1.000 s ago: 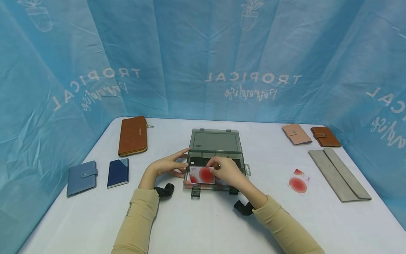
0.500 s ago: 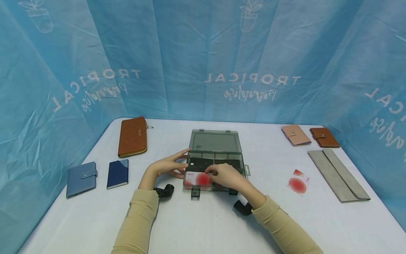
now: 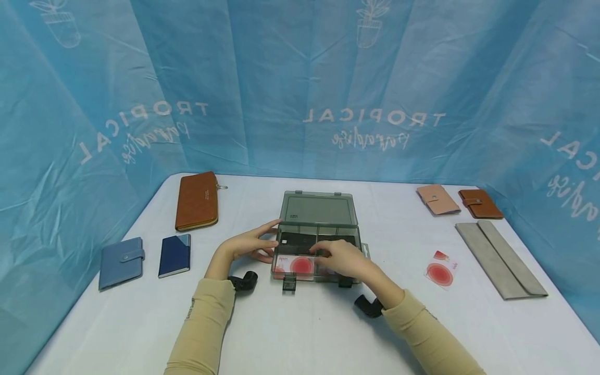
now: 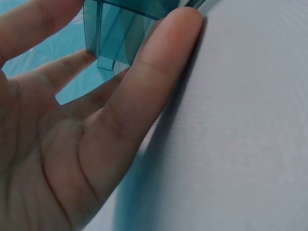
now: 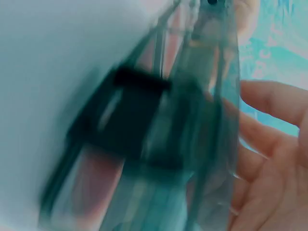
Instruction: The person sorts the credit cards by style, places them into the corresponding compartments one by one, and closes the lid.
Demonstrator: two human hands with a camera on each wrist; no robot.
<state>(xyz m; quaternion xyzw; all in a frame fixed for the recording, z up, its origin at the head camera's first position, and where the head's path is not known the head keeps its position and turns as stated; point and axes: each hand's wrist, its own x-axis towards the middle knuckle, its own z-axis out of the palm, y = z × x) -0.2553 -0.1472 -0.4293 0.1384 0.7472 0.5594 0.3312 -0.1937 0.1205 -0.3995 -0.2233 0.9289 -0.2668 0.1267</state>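
Observation:
A translucent grey plastic box [image 3: 359,245] lies open mid-table, its lid [image 3: 319,209] tipped back. A white card with a red circle [image 3: 295,264] lies in its front left compartment. My left hand [image 3: 250,245] rests with straight fingers against the box's left wall; the left wrist view shows those fingers [image 4: 144,86] beside a box corner [image 4: 113,33]. My right hand [image 3: 344,259] lies over the front right of the box, its fingertips at the card's right end. In the blurred right wrist view, that hand's palm [image 5: 269,163] is spread beside the box wall and black latch [image 5: 130,110].
At the left lie a long brown wallet [image 3: 197,200], a blue snap wallet [image 3: 121,262] and a navy card holder [image 3: 174,254]. At the right are a pink wallet [image 3: 438,198], a small brown wallet [image 3: 480,202], a grey pouch [image 3: 501,258] and another red-circle card [image 3: 440,271].
My right hand has lowered the red-circle card from above the box's front edge down into the front left compartment, then slid right. The left hand has stayed put.

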